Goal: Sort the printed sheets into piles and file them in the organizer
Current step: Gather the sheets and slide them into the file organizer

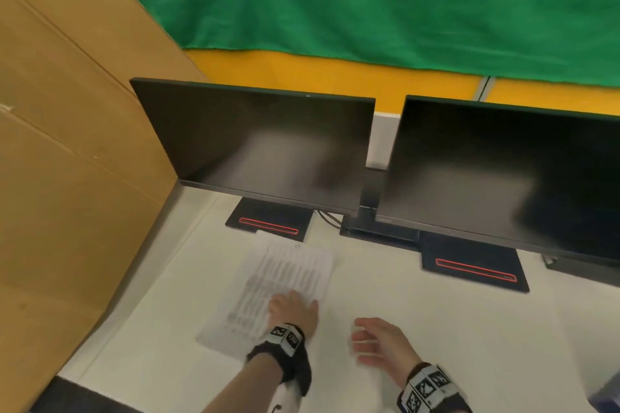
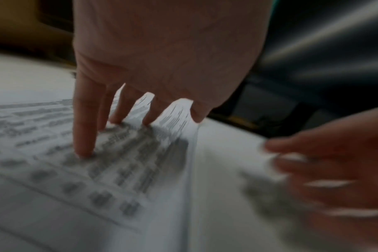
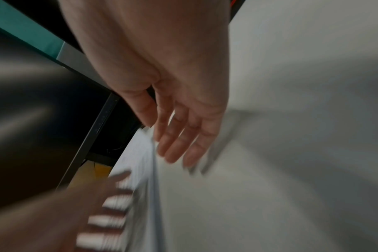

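A stack of printed sheets [image 1: 285,271] lies flat on the white desk [image 1: 453,329], in front of the left monitor. My left hand [image 1: 289,301] rests on the stack's near right part with its fingers spread and straight. In the left wrist view its fingertips [image 2: 84,151] press down on the printed sheets [image 2: 43,153]. My right hand [image 1: 361,338] hovers over bare desk just right of the stack, fingers relaxed and holding nothing. In the right wrist view the right hand [image 3: 175,148] hangs beside the sheets' edge [image 3: 142,170]. No organizer is in view.
Two dark monitors [image 1: 261,147] [image 1: 503,171] stand at the back of the desk on black bases with red stripes [image 1: 268,225] [image 1: 473,266]. A tall cardboard wall [image 1: 67,144] borders the desk's left side. Green cloth [image 1: 369,3] hangs behind.
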A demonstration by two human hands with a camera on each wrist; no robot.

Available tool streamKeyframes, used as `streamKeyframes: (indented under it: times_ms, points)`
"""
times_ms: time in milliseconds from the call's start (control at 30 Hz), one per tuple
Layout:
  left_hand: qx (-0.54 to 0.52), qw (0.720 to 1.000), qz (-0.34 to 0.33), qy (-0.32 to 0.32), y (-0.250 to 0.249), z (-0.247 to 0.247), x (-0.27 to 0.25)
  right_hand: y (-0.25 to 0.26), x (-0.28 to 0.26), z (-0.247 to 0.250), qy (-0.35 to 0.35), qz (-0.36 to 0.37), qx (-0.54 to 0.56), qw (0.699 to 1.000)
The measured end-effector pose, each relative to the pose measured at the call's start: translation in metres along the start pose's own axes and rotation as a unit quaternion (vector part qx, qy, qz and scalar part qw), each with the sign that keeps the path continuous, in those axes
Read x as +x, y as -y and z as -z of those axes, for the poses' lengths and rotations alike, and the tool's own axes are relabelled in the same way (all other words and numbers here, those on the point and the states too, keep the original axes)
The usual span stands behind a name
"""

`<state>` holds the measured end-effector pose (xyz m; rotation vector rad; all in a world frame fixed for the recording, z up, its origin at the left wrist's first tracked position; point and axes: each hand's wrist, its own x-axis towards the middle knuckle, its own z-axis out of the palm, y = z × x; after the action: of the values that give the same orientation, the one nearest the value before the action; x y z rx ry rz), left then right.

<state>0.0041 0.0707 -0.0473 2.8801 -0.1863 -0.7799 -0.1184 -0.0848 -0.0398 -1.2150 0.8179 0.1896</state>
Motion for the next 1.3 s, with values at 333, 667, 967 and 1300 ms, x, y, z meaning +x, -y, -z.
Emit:
streamKeyframes:
  times_ms: [333,667,967,1300]
  points:
    - [-0.100,0.993,0.046,-0.044,-0.026,0.006,0.012,-0.010,0.023,0.050,-0.204,0.029,-0.125,0.971]
    - [-0.300,0.950,0.052,0.067,-0.034,-0.010,0.026,-0.018,0.031,0.055,-0.132,-0.043,-0.163,0.977]
    - [-0.418,0.865,-0.270,0.064,-0.069,0.028,-0.025,0.007,-0.028,0.060,-0.181,0.063,0.147,0.970]
    - [-0.520,0.789,-0.316,-0.090,-0.118,0.033,-0.070,0.056,-0.064,0.058,-0.234,0.263,0.150,0.924]
